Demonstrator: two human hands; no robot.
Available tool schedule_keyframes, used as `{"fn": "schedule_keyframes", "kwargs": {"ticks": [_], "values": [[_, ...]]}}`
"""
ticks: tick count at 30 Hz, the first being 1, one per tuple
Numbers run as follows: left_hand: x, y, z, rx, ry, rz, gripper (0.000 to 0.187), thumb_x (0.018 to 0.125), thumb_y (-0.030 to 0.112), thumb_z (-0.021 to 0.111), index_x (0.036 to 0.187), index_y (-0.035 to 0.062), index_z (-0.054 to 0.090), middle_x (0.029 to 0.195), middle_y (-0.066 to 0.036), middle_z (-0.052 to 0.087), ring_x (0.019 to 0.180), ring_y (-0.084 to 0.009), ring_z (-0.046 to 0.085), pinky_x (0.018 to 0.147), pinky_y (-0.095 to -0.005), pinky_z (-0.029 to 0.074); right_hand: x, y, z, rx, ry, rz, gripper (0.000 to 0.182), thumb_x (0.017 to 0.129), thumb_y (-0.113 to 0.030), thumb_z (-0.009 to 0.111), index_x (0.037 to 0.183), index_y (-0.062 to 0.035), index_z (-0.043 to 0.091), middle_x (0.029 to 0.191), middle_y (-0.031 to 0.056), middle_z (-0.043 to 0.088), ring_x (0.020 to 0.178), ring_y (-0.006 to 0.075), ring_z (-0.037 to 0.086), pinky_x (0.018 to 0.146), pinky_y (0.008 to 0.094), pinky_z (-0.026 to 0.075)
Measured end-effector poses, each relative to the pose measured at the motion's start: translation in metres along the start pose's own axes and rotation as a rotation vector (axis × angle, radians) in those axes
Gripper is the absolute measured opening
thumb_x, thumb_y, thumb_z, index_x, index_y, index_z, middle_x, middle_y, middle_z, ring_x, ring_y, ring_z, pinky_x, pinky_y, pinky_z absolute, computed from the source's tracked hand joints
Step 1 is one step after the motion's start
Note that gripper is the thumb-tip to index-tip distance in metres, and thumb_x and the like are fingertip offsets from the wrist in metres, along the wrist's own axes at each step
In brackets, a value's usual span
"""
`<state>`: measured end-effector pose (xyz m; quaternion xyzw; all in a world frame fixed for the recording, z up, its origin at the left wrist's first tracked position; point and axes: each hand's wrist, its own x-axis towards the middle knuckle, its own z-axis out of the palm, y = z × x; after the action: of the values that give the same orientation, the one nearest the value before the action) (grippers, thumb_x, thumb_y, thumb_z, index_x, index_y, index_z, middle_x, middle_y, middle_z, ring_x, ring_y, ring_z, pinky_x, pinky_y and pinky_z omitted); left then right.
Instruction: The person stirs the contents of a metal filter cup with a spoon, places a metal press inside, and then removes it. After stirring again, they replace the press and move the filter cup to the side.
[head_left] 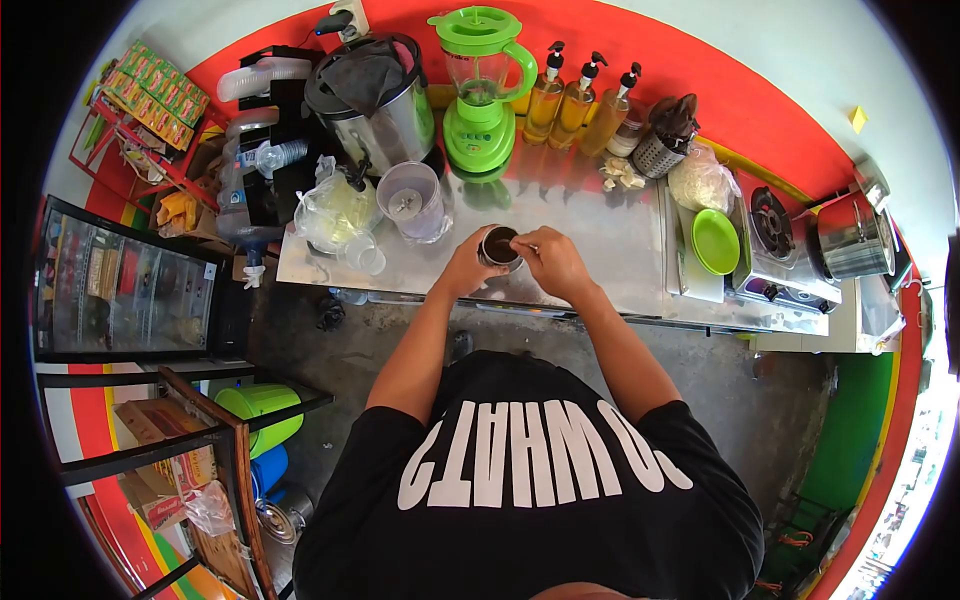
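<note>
Black T-shirt (560, 535) being worn nearest, a cup (513, 266) is being clasped over the steel counter (615, 240) by the left hand (466, 264) and seemingly stirred by the right hand (554, 262), fingertips (519, 243) pinched together, steadiness being called for next.

Right hand (556, 262) covered part of the cup (500, 246); anything between its fingertips was unclear. Glass-fronted cabinet (128, 288) contents were too blurred to name.
</note>
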<state>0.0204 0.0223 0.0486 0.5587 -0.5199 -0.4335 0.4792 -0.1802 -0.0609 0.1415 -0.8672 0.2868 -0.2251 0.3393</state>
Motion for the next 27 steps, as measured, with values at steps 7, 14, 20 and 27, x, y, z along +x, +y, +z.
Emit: {"fn": "schedule_keyframes", "kwargs": {"ticks": [7, 14, 20, 27], "values": [[-0.002, 0.006, 0.004, 0.055, 0.039, 0.005, 0.084, 0.073, 0.004, 0.093, 0.148, 0.0047, 0.054, 0.137, -0.01, 0.068, 0.126, -0.0205, 0.064, 0.111, -0.0352, 0.049, -0.007, 0.013, 0.007, 0.077, 0.139, -0.021, 0.015, 0.096, -0.01, 0.073, 0.104, 0.0001, 0.08, 0.094, 0.017, 0.078, 0.09, 0.0362, 0.069, 0.082, 0.0459, 0.056], [-0.003, 0.002, 0.005, 0.061, 0.048, 0.035, 0.084, 0.076, 0.006, 0.093, 0.149, 0.0032, 0.052, 0.138, -0.011, 0.067, 0.128, -0.0207, 0.064, 0.112, -0.0361, 0.048, -0.012, 0.006, 0.002, -0.002, 0.149, -0.174, 0.011, 0.098, -0.006, 0.073, 0.103, 0.0008, 0.08, 0.095, 0.0145, 0.078, 0.082, 0.0313, 0.068, 0.067, 0.0411, 0.058], [-0.003, -0.008, 0.006, 0.059, 0.06, 0.042, 0.087, 0.076, 0.01, 0.094, 0.151, 0.0017, 0.05, 0.139, -0.013, 0.066, 0.13, -0.0226, 0.063, 0.114, -0.0364, 0.047, -0.014, -0.004, -0.012, 0.045, 0.162, -0.126, 0.012, 0.1, -0.009, 0.073, 0.103, 0.0001, 0.08, 0.093, 0.0135, 0.078, 0.081, 0.0295, 0.067, 0.068, 0.0386, 0.056], [-0.003, -0.005, 0.013, 0.142, 0.155, 0.068, 0.089, 0.076, 0.011, 0.095, 0.151, 0.0015, 0.05, 0.142, -0.014, 0.065, 0.132, -0.0242, 0.062, 0.115, -0.0377, 0.047, -0.019, 0.001, -0.009, 0.057, 0.211, -0.055, 0.016, 0.101, -0.012, 0.072, 0.104, 0.0015, 0.08, 0.093, 0.0148, 0.079, 0.079, 0.0285, 0.069, 0.065, 0.0384, 0.056]]}}
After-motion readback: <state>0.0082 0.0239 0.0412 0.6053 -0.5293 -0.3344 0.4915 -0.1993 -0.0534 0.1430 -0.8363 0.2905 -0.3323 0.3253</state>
